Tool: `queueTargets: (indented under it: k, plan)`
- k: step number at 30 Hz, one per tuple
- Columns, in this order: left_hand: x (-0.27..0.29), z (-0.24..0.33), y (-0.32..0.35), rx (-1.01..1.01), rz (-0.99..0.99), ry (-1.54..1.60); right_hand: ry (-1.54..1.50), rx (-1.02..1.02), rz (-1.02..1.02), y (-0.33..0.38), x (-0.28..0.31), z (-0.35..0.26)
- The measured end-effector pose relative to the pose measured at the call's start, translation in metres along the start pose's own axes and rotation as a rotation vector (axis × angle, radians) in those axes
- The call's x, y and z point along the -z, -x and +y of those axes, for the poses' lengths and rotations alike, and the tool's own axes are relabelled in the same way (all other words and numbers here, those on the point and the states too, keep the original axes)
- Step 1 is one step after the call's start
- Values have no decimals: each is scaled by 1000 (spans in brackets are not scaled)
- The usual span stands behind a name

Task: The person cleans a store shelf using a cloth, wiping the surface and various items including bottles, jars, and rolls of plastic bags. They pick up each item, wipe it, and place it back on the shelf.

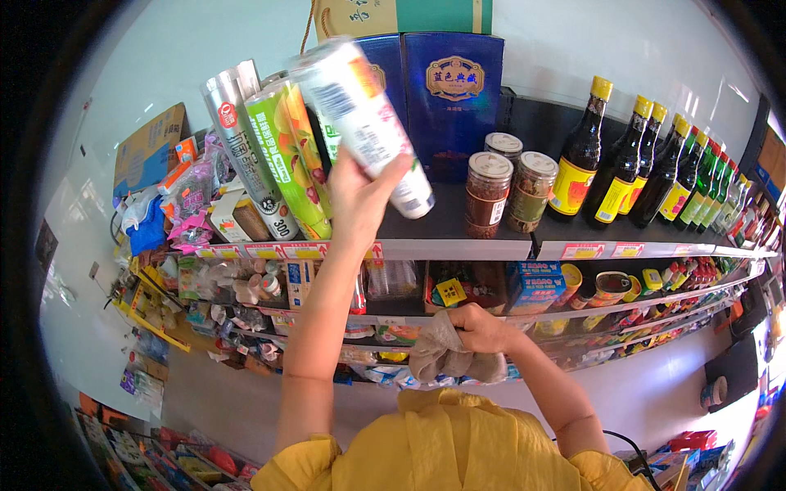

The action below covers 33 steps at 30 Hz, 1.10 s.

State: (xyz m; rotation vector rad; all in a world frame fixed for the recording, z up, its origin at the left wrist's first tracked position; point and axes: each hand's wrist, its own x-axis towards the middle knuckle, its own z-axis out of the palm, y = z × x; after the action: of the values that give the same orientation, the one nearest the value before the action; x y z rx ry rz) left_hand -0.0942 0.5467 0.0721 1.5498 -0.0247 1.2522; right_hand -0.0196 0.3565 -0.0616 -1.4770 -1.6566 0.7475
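Observation:
My left hand [359,192] is raised over the top shelf [446,246], wrapped round a white printed roll [364,123]. The roll is tilted, and its upper end is blurred. Left of it, a silver roll [246,151] and a green roll with fruit pictures [288,155] lean on the shelf. Another green and white roll behind is mostly hidden by my hand and the white roll. Lower down, in front of the shelves, my right hand [483,329] grips a bunched grey cloth [438,350] that hangs below the fingers.
Blue boxes [452,106] stand behind the white roll. Lidded jars [490,196] and dark glass bottles [577,155] line the shelf to the right. Bagged goods [192,196] crowd its left end. Packed lower shelves [393,322] run beneath.

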Motion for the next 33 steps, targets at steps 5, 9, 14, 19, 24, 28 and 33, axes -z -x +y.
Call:
queueTargets:
  k: [5, 9, 14, 19, 24, 28, 33]
  plan:
    - [-27, -51, -29, -58, -163, -156, 62, -94, 29, 16, -12, 16]
    - [-41, -67, -38, 15, -235, -265, 13, -81, 72, 24, -14, 8]
    - [-49, -72, -40, 39, -238, -265, -45, -36, 53, 25, -15, 9]
    - [-41, -71, -31, -53, -200, -355, -128, -8, 80, 25, -17, 5]
    - [-19, -38, -19, -416, 179, -598, -500, -48, 176, 34, -16, 18]
    - [-5, -23, -34, -610, 447, -1001, -847, -27, 300, 31, -18, 15]
    - [-1, -30, -41, -476, 513, -1192, -982, -50, 322, 33, -19, 7]
